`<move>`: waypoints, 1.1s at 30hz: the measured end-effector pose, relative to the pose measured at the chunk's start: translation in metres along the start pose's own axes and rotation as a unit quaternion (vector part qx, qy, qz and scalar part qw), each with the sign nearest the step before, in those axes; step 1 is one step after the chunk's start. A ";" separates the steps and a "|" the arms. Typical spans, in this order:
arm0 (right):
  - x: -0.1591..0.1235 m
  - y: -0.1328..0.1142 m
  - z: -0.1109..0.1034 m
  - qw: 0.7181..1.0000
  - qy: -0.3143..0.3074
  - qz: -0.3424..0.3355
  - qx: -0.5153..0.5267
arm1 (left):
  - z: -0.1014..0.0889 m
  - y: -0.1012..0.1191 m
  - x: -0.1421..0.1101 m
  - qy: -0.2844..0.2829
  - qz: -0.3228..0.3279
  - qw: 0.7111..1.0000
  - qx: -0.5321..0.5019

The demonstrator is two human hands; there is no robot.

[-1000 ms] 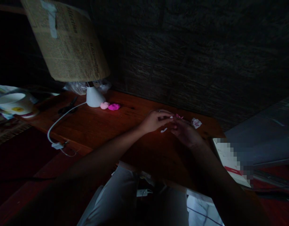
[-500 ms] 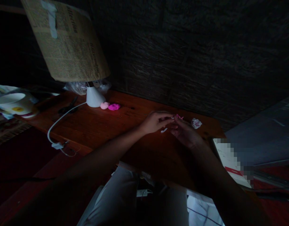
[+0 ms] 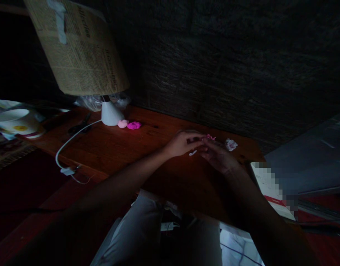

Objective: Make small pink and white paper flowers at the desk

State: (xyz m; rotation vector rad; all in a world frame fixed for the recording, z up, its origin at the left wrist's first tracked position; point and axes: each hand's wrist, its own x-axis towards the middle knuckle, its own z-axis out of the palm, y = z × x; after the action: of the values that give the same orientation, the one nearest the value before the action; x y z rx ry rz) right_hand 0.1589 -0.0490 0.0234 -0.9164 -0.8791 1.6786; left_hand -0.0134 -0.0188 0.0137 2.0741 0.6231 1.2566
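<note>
My left hand and my right hand meet fingertip to fingertip over the right half of the wooden table. Both are closed in a pinch, and what lies between their fingers is too small and dark to make out. Just beyond the right fingers shows a small pink stringy piece; whether a finger touches it I cannot tell. Below the left fingertips is a small white strip. A crumpled white and pinkish lump rests beyond my right hand.
At the left stands a lamp with a newsprint shade and white base, its cable hanging over the table's edge. Pale pink and bright pink lumps lie beside it. Also near are scissors, a paper cup and a book.
The fingertips have shifted very slightly against each other. Both arms and the things on the table keep their places.
</note>
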 end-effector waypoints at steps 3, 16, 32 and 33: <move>0.000 0.000 0.000 1.000 0.005 -0.012 -0.019 | 0.001 -0.002 0.000 0.001 0.009 1.000 0.009; -0.004 -0.004 0.002 0.994 0.009 -0.085 -0.075 | 0.002 -0.002 0.000 0.011 0.016 1.000 -0.022; 0.001 0.000 -0.001 0.999 0.017 -0.030 -0.009 | 0.002 -0.002 0.000 0.017 -0.009 1.000 -0.008; 0.000 0.000 0.000 0.999 0.015 -0.026 -0.009 | 0.001 -0.001 0.000 0.016 -0.012 1.000 -0.012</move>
State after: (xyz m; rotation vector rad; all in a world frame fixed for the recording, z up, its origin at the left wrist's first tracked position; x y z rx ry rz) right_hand 0.1592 -0.0485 0.0235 -0.9212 -0.8913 1.6099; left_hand -0.0123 -0.0184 0.0125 2.0240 0.6417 1.2801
